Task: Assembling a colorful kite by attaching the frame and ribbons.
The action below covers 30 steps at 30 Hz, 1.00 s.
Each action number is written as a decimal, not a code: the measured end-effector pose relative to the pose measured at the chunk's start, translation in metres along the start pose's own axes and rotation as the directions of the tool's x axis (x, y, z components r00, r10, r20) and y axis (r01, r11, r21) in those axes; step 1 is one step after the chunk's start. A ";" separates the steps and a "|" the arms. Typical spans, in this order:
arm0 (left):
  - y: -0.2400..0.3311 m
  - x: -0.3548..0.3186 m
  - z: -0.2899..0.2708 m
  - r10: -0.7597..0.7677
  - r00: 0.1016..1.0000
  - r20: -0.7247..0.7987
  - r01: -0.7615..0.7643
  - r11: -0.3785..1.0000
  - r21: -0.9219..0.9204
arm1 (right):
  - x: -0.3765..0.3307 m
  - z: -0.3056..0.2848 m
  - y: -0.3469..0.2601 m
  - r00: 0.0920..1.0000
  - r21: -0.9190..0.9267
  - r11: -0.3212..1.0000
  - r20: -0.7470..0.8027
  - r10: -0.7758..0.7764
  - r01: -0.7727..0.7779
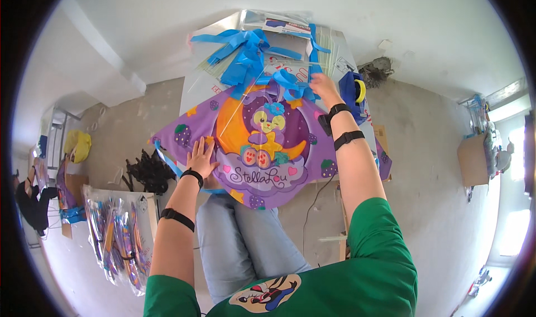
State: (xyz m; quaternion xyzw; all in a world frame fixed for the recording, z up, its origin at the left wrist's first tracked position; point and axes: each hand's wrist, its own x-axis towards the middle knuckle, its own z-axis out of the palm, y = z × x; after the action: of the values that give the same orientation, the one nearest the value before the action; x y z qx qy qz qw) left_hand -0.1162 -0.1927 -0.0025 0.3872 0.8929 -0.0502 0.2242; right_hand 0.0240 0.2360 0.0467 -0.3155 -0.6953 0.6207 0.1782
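Observation:
A purple kite (318, 166) printed with a cartoon animal, an orange moon and strawberries lies spread over the table edge above my knees. My left hand (202, 158) rests on its lower left part, fingers spread and flat. A thin pale rod (235, 111) lies slantwise across the moon. At the kite's upper right edge, my right hand (325, 89) is closed with the fingers curled at a blue ribbon (314, 66); the fingertips are partly hidden. More blue ribbons (243, 60) lie in a loose heap beyond the kite's top edge.
A blue tape dispenser (349, 91) with yellow tape stands right of my right hand. Bundles of thin pale rods (335, 46) lie on the white table board (195, 91). Bagged kites (117, 233) and a black heap (149, 171) are on the left. A dark cable (316, 205) hangs below.

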 end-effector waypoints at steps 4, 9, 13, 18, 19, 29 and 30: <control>0.005 0.003 -0.001 0.009 1.000 0.012 -0.009 1.000 -0.009 | 0.009 -0.024 0.041 0.966 -0.738 0.656 -0.254 -0.052 -0.158; -0.003 -0.001 0.004 0.004 1.000 -0.009 -0.004 1.000 0.001 | 0.007 0.000 0.046 0.983 -0.798 0.585 -0.181 -0.006 -0.144; 0.006 -0.003 -0.004 -0.005 1.000 -0.003 0.005 1.000 0.021 | 0.014 -0.003 0.060 0.972 -0.879 0.467 -0.186 -0.140 -0.101; 0.003 -0.003 -0.001 0.001 1.000 -0.008 -0.001 1.000 0.021 | 0.022 -0.008 0.061 0.958 -0.839 0.544 -0.165 -0.235 -0.011; 0.001 -0.003 0.002 0.001 1.000 -0.007 -0.001 1.000 0.019 | 0.025 -0.011 0.059 0.964 -0.781 0.625 -0.175 -0.202 -0.010; 0.002 -0.003 0.001 -0.002 1.000 -0.007 0.002 1.000 0.013 | 0.037 -0.041 0.079 0.988 -0.336 0.940 -0.153 0.005 -0.057; 0.001 -0.003 0.002 -0.004 1.000 -0.007 0.004 1.000 0.005 | 0.038 -0.041 0.079 0.988 -0.339 0.939 -0.153 0.003 -0.056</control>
State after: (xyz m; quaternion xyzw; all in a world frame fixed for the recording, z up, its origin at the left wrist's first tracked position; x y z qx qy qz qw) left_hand -0.1126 -0.1947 -0.0029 0.3864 0.8942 -0.0514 0.2201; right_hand 0.0393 0.2945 -0.0290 -0.3981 -0.7724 0.4672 0.1632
